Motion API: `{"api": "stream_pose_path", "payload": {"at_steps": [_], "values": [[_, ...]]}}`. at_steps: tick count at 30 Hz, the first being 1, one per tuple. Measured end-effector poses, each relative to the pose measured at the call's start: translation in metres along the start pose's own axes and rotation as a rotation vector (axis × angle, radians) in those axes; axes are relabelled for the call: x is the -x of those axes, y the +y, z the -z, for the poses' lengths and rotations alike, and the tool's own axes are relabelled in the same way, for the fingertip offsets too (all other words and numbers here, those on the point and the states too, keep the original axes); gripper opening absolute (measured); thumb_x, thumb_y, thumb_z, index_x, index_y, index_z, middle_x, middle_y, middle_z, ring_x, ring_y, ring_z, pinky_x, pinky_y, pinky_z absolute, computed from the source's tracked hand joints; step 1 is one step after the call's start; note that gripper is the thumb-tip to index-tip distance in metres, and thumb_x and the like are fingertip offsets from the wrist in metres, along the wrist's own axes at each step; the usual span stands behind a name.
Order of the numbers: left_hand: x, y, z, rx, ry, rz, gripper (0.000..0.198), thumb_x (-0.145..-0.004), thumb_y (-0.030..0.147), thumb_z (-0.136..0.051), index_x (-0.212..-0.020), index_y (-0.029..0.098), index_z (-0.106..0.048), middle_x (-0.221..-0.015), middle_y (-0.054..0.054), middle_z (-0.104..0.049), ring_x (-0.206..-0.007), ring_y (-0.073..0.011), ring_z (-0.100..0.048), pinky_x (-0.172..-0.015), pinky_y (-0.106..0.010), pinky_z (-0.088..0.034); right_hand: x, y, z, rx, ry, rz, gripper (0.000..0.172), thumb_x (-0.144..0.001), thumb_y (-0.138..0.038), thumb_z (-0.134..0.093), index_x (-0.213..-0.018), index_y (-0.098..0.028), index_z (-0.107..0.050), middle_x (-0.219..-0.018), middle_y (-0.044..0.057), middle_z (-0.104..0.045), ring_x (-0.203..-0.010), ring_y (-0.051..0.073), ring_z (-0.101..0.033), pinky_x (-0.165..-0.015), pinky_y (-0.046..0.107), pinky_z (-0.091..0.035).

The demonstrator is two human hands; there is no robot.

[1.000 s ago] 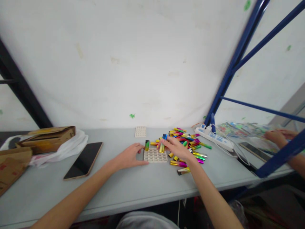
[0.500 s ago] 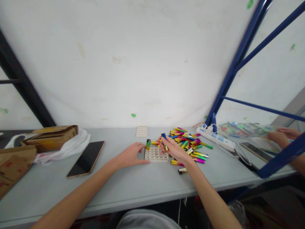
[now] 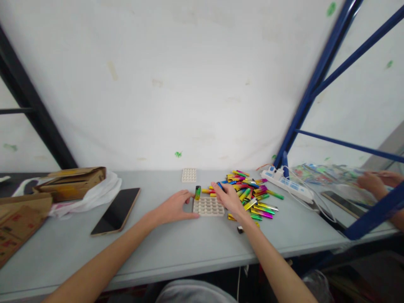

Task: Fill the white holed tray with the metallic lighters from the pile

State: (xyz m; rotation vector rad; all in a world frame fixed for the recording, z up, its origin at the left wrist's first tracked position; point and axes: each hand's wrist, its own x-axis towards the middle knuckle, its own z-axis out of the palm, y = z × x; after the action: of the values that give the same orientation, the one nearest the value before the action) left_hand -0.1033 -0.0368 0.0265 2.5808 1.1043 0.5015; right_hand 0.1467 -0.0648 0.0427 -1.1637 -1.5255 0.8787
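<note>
My left hand (image 3: 173, 206) brackets the left end of a pale tray (image 3: 202, 211) with rows of round holes. Its thumb lies along the front corner and its fingers reach the back corner. A green-and-yellow lighter (image 3: 198, 192) with a dark top stands upright at the tray's back left, close to my fingertips. My right hand (image 3: 229, 198) is closed on a blue lighter (image 3: 220, 186) above the tray's right back side; the fingers hide most of it. Just right of this hand lies a loose pile of shiny multicoloured lighters (image 3: 252, 195).
A second holed tray (image 3: 189, 175) lies near the wall. To the left are a phone (image 3: 116, 211), a white bag (image 3: 107, 189) and cardboard boxes (image 3: 72, 185). A power strip (image 3: 288, 185) and blue frame (image 3: 296, 122) stand right; another person's hands (image 3: 375, 183) are beyond.
My right hand has turned over, from palm side showing to its back showing, with the blue lighter in it. My left hand stays at the tray.
</note>
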Motion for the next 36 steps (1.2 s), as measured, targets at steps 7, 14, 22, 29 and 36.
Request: {"api": "stream_pose_path", "payload": {"at_steps": [7, 14, 22, 29, 36], "values": [[0.0, 0.002, 0.001, 0.006, -0.002, 0.005, 0.064, -0.081, 0.072, -0.075, -0.112, 0.017, -0.071, -0.098, -0.008, -0.066, -0.089, -0.0281, -0.063, -0.08, -0.035, -0.047, 0.004, -0.007, -0.002, 0.236, 0.18, 0.097, 0.042, -0.088, -0.052, -0.052, -0.057, -0.025, -0.041, -0.055, -0.003, -0.043, -0.059, 0.015, -0.04, -0.059, 0.029, -0.03], [-0.001, 0.002, 0.0, 0.011, 0.002, 0.007, 0.061, -0.081, 0.071, -0.076, -0.109, 0.017, -0.07, -0.097, -0.007, -0.066, -0.088, -0.028, -0.063, -0.079, -0.035, -0.047, 0.003, -0.006, -0.004, 0.287, 0.208, 0.137, 0.045, -0.089, -0.056, -0.05, -0.059, -0.024, -0.042, -0.056, -0.003, -0.045, -0.06, 0.015, -0.041, -0.06, 0.029, -0.028], [0.0, 0.004, 0.002, 0.009, -0.003, 0.016, 0.061, -0.08, 0.069, -0.077, -0.11, 0.016, -0.071, -0.097, -0.007, -0.065, -0.088, -0.0277, -0.063, -0.079, -0.035, -0.048, 0.003, -0.003, -0.006, 0.292, 0.194, 0.134, 0.05, -0.09, -0.061, -0.052, -0.058, -0.024, -0.038, -0.057, -0.004, -0.038, -0.06, 0.014, -0.037, -0.06, 0.029, -0.026], [0.0, 0.005, 0.0, 0.011, 0.024, 0.008, 0.061, -0.079, 0.068, -0.078, -0.112, 0.017, -0.073, -0.097, -0.008, -0.066, -0.09, -0.0281, -0.064, -0.081, -0.035, -0.049, 0.001, 0.002, -0.007, 0.336, 0.181, 0.155, 0.041, -0.091, -0.05, -0.047, -0.058, -0.025, -0.04, -0.056, -0.003, -0.044, -0.058, 0.015, -0.041, -0.06, 0.029, -0.028], [-0.001, 0.009, -0.003, 0.0, 0.04, -0.009, 0.06, -0.077, 0.069, -0.081, -0.104, 0.016, -0.071, -0.097, -0.008, -0.065, -0.091, -0.0286, -0.063, -0.083, -0.037, -0.049, -0.001, 0.008, -0.004, 0.455, 0.093, 0.188, 0.039, -0.1, -0.058, -0.053, -0.083, -0.023, -0.055, -0.073, -0.001, -0.061, -0.069, 0.019, -0.054, -0.067, 0.029, -0.036]]}}
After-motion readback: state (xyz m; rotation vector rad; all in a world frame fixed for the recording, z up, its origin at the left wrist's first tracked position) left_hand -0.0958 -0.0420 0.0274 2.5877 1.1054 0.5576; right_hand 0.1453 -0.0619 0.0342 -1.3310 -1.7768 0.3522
